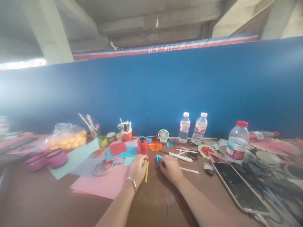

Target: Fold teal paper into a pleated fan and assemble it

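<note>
My left hand (138,168), with a silver bangle on its wrist, is closed low over the brown table, fingertips curled inward. A bit of yellow shows at its fingers; what they hold is hidden. Just right of it lies a narrow yellow paper strip (147,172). Behind this hand stands a red spool-like roll (142,146). My right hand (171,167) is closed with its fingertips on a small blue pleated paper fan (159,158). An orange pleated paper rosette (155,146) lies beyond both hands.
Pink paper sheets (101,184) spread to the left. Right of my right hand lie a white-handled cutter (181,157), scissors (192,154) and a phone (239,186). Water bottles (184,128) and a small fan (163,135) stand near the blue partition (151,91).
</note>
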Tool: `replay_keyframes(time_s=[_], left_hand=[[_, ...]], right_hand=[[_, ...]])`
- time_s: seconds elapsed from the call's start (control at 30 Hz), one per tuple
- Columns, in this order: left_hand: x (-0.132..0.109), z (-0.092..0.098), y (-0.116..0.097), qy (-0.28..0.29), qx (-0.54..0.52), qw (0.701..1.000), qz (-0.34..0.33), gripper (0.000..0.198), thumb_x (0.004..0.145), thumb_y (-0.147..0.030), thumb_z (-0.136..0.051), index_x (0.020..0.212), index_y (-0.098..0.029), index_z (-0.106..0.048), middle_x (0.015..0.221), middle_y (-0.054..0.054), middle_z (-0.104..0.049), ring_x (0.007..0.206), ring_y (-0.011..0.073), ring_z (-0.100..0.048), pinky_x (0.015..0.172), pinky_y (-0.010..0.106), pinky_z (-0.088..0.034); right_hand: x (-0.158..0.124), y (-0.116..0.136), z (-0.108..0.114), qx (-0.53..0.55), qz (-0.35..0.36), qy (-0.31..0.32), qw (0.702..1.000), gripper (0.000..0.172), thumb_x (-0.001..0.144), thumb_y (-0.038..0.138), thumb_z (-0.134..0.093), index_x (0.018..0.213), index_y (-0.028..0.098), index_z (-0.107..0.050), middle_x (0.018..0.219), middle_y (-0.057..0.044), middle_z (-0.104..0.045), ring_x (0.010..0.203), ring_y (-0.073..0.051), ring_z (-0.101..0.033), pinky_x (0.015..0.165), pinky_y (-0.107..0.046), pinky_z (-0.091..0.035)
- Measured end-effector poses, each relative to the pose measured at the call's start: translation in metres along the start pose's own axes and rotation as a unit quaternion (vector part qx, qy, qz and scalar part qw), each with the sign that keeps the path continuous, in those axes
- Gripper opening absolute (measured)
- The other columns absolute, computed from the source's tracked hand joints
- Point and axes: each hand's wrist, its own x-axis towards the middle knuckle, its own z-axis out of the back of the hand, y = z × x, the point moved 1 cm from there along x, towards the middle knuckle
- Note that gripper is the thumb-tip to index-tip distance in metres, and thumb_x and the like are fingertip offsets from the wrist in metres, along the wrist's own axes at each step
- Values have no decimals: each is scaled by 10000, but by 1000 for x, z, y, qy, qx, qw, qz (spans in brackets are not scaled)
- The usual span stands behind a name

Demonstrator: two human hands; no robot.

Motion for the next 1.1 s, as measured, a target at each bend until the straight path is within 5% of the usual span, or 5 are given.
replay_keyframes(time_s=[0.17,0.37,0.6,0.87,1.1], left_hand=[[-3,-5,-5,36,-1,999,-26,189,728,-104,-404,772,-200,-560,782,22,-579,788,164,-516,745,316,-386],[-4,-1,-3,-12,-16,1000,4,201,718,-86,-381,788,-193,-536,801,25,-566,804,171,-507,749,317,-387],[4,23,19,-194,-28,975,104,235,735,-86,-319,877,-188,-477,893,54,-532,871,169,-500,766,305,-396],[4,19,40,47,220,962,155,105,678,-216,-515,756,-189,-579,805,71,-573,778,217,-532,696,333,-385],[9,27,19,-91,48,994,21,221,780,-234,-422,980,-181,-498,788,40,-546,758,154,-531,715,279,-421]], right_hand=[[0,3,8,45,13,-58,997,120,777,208,-456,734,202,-568,767,-29,-563,801,-167,-453,716,-273,-270],[0,1,8,42,-8,-68,997,134,774,212,-456,735,199,-584,772,-36,-565,804,-171,-448,719,-281,-271],[2,1,3,52,-9,-48,997,177,792,230,-422,720,193,-580,731,-24,-573,757,-156,-459,699,-266,-273],[4,-4,3,65,-19,-55,996,196,780,181,-400,682,179,-570,701,-31,-577,737,-158,-473,683,-260,-290],[1,4,7,140,8,-56,989,233,720,253,-517,945,202,-545,920,-56,-583,901,-208,-480,797,-328,-320]])
